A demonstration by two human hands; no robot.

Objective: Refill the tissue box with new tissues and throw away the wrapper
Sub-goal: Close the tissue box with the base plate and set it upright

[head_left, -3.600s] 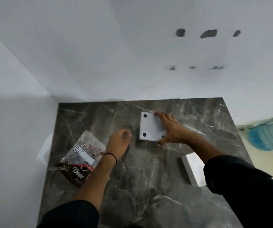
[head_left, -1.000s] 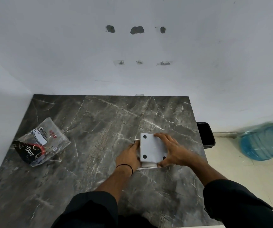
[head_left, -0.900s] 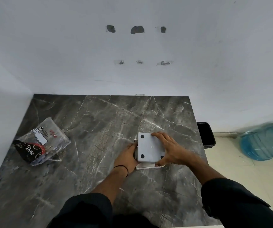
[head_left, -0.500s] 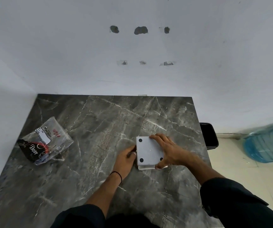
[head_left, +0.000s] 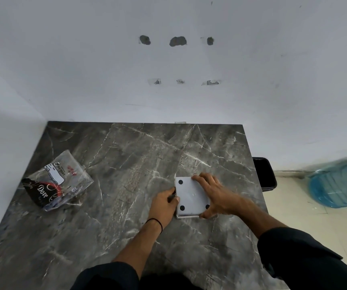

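Note:
A white square tissue box (head_left: 190, 195) lies upside down on the dark marble table (head_left: 126, 164), its base panel with black round feet facing up. My right hand (head_left: 214, 194) rests flat over the panel's right side, thumb at the near edge. My left hand (head_left: 164, 204) presses against the box's left side with fingers curled at the panel's edge. A clear plastic wrapper (head_left: 55, 183) with "Dove" print lies crumpled at the table's left. No tissues are visible.
A black bin (head_left: 264, 174) stands on the floor just past the table's right edge. A blue water jug (head_left: 339, 183) lies on the tiled floor further right. White walls close the table's far and left sides.
The base panel has gone from mid-table onto the box at the right. Over the last second both hands stay on it, the panel shifting slightly and sitting squarer on the box.

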